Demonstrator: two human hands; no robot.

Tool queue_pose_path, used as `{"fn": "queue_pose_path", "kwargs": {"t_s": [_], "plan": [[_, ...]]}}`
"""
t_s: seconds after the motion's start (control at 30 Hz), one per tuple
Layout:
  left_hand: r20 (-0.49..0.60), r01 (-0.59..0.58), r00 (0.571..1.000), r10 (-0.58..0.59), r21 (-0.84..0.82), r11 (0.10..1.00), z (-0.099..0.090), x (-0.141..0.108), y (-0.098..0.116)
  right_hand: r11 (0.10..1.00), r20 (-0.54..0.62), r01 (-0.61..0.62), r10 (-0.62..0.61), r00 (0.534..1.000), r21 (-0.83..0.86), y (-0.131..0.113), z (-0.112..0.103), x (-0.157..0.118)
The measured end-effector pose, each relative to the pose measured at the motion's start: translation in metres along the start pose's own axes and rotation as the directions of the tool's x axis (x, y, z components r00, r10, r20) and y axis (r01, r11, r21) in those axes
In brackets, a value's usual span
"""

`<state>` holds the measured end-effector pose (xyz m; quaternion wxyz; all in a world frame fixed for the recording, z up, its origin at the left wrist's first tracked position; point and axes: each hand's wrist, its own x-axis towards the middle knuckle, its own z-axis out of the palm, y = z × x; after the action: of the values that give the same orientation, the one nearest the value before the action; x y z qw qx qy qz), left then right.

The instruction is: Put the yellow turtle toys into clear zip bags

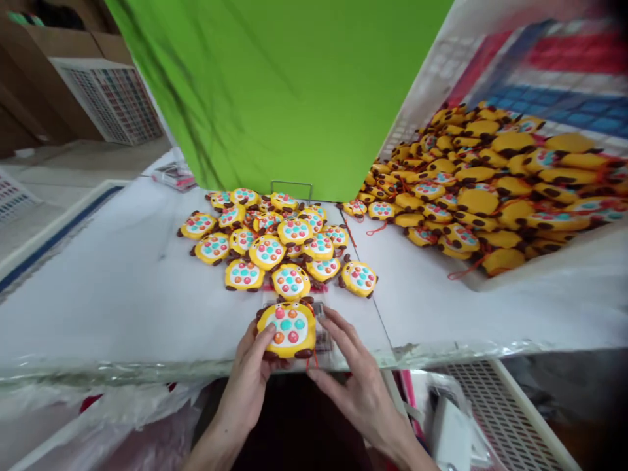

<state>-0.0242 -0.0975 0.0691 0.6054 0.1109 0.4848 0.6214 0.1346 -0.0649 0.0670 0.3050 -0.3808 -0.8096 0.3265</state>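
Yellow toy [294,343] is gripped in the left hand [248,369], right hand [360,376] loosely spread by the red cord [315,359], at the worktop [122,281] edge below the toy pile [267,252], so probably mid-positioning, next needing a light right-hand pinch.

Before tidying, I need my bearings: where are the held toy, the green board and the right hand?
Held toy [286,325], head view: its central blue button.
Green board [284,98], head view: middle of its face.
Right hand [362,378], head view: back of the hand.
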Motion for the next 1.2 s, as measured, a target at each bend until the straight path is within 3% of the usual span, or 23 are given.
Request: {"fn": "queue_pose_path", "kwargs": {"t_s": [0.2,0.33,0.53,0.73,0.83,0.9,1.0,1.03,1.1,1.2], "plan": [[-0.006,0.065,0.998,-0.065,-0.043,0.997,0.003,-0.009,-0.011,0.987,-0.121,-0.016,0.036,0.992,0.161,-0.004,0.015,-0.008],[-0.058,0.130,0.989,-0.134,-0.072,0.989,0.005,-0.011,-0.013,0.974,-0.107,-0.004,0.029,0.994,0.225,0.000,0.026,-0.002],[-0.043,0.216,0.975,-0.219,-0.073,0.974,0.001,-0.010,-0.015,0.958,-0.064,-0.048,0.069,0.996,0.284,0.006,0.016,-0.005],[-0.137,0.239,0.958,-0.252,-0.102,0.966,0.001,-0.005,-0.020,0.976,0.004,-0.057,0.057,0.998,0.209,0.006,0.016,0.003],[-0.139,0.264,0.952,-0.273,-0.082,0.961,0.003,-0.002,-0.018,0.979,-0.081,-0.104,0.120,0.990,0.175,0.012,-0.001,-0.008],[-0.153,0.263,0.951,-0.270,-0.066,0.963,0.004,0.000,-0.015,0.962,-0.252,-0.250,0.269,0.930,0.108,0.028,-0.025,-0.028],[-0.193,0.247,0.950,-0.246,-0.017,0.969,0.007,0.003,-0.011,0.829,-0.492,-0.559,0.489,0.720,0.007,0.071,-0.069,-0.074],[-0.197,0.246,0.951,-0.240,0.005,0.969,0.008,0.005,-0.010,0.771,-0.510,-0.637,0.537,0.672,-0.028,0.087,-0.080,-0.092],[-0.210,0.255,0.947,-0.241,0.040,0.966,0.009,0.009,-0.012,0.653,-0.467,-0.749,0.629,0.621,-0.115,0.120,-0.093,-0.127],[-0.217,0.281,0.942,-0.258,0.084,0.956,0.012,0.014,-0.017,0.580,-0.372,-0.796,0.710,0.598,-0.174,0.163,-0.081,-0.164]]}}
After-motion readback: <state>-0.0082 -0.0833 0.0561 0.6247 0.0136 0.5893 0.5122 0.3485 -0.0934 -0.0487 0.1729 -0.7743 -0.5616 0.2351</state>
